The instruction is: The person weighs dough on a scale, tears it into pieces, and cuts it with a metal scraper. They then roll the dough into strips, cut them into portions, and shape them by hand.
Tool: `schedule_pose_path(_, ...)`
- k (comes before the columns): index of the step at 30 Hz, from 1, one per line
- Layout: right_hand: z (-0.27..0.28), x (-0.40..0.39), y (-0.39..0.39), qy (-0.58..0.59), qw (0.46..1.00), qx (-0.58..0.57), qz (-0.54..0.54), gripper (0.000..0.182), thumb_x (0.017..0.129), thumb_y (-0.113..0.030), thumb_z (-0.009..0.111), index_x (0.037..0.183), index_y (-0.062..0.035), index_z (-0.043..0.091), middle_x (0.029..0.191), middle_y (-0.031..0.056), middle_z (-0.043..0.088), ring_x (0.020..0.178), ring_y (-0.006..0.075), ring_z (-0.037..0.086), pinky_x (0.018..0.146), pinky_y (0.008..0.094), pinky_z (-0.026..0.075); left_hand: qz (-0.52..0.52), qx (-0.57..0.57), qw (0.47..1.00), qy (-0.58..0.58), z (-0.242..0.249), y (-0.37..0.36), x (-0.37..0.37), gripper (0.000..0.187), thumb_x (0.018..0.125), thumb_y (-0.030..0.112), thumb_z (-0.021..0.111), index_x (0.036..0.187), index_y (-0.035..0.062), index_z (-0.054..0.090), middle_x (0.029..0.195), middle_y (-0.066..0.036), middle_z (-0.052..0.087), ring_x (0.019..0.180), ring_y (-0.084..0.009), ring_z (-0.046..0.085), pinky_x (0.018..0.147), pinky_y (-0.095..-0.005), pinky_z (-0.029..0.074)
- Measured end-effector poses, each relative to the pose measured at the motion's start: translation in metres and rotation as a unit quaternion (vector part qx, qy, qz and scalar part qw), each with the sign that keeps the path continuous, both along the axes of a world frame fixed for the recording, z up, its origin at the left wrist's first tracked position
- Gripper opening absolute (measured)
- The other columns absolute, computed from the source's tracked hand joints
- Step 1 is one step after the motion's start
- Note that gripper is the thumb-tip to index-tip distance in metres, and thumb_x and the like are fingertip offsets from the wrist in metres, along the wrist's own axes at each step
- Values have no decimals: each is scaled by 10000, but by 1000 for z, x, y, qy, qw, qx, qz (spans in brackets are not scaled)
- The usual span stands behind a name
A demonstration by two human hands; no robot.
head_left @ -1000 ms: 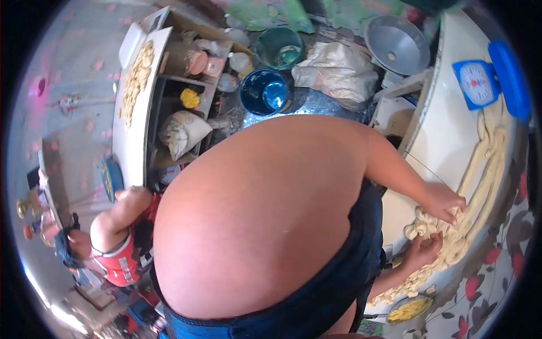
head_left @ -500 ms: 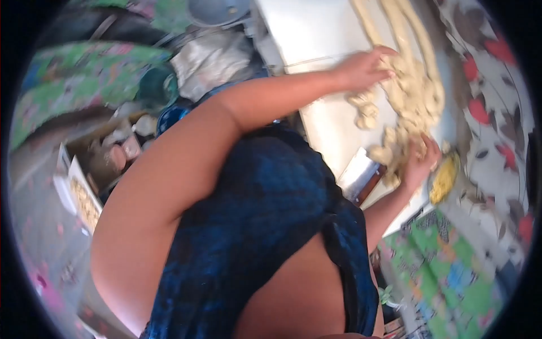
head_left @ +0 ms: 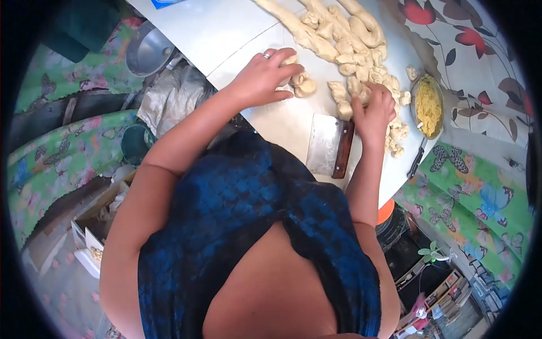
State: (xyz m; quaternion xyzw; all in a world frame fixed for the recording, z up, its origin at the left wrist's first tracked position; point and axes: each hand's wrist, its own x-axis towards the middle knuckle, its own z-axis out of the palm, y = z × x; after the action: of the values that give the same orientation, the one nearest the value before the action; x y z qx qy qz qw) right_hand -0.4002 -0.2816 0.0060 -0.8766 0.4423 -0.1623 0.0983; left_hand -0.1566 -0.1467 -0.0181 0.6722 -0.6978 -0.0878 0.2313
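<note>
My left hand (head_left: 264,79), a ring on one finger, curls its fingers over a small cluster of dough pieces (head_left: 305,87) on the white tabletop. Its thumb points toward me, away from the dough. To the right, my right hand (head_left: 375,112) has its fingers bent around dough pieces (head_left: 355,87) at the near end of a larger pile. Part of that dough is hidden under the fingers. Between my hands and closer to me lies a cleaver (head_left: 326,145) with a brown wooden handle. Long dough ropes (head_left: 296,28) run toward the far edge.
A bowl of yellow filling (head_left: 429,107) stands at the table's right side, with a black-handled knife (head_left: 417,159) near it. More cut dough pieces (head_left: 398,133) lie beyond my right wrist. A metal basin (head_left: 149,50) is off the table's left side. Floral cloth (head_left: 463,42) hangs at the right.
My left hand has left the long dough ropes and come over to the small cluster at the left. My right hand stays at the pile's near end. The camera view has shifted and turned.
</note>
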Motion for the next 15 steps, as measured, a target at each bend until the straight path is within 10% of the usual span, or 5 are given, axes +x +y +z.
schedule_pose_path(5, -8, 24, 8, 90, 995, 33, 23, 724, 790, -576, 597, 1349, -136, 467, 1409, 238, 348, 1335, 396, 285, 1090, 595, 87, 73, -3, 996, -56, 14, -11, -9, 622, 626, 440, 787, 1150, 150, 617, 1390, -170, 386, 1214, -358, 434, 919, -456, 410)
schedule_pose_path(15, 9, 13, 14, 47, 980, 128, 147, 334, 714, -221, 690, 1010, -107, 582, 1100, 103, 527, 1100, 322, 468, 938, 485, 346, 29, 39, 969, 244, 15, -9, -15, 371, 694, 245, 786, 956, 50, 610, 1096, -105, 543, 1043, -273, 545, 885, -339, 446)
